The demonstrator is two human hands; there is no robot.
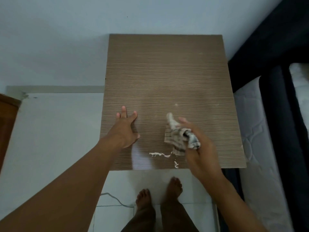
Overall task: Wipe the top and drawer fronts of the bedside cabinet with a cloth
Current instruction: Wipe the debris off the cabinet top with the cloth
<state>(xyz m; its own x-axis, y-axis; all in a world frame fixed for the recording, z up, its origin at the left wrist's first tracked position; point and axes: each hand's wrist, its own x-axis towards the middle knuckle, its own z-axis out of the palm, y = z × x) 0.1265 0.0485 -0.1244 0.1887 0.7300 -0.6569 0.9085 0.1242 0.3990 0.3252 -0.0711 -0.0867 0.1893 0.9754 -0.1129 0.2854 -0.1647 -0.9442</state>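
Note:
The bedside cabinet's brown wood-grain top (pixel 167 72) fills the middle of the head view. My left hand (pixel 126 129) lies flat on its near left part, fingers spread and holding nothing. My right hand (pixel 199 144) is over the near right part and grips a crumpled beige checked cloth (pixel 177 136), which hangs onto the surface. White chipped marks (pixel 160 154) show near the front edge, just left of the cloth. A small pale spot (pixel 176 105) lies further in. The drawer fronts are hidden below the top.
A bed with a white quilted mattress (pixel 260 131) and dark frame (pixel 274 47) stands tight against the cabinet's right side. A pale wall is behind. My bare feet (pixel 158 193) are on white floor tiles in front. A grey cable (pixel 117 200) lies at left; a brown wooden edge (pixel 8 118) is far left.

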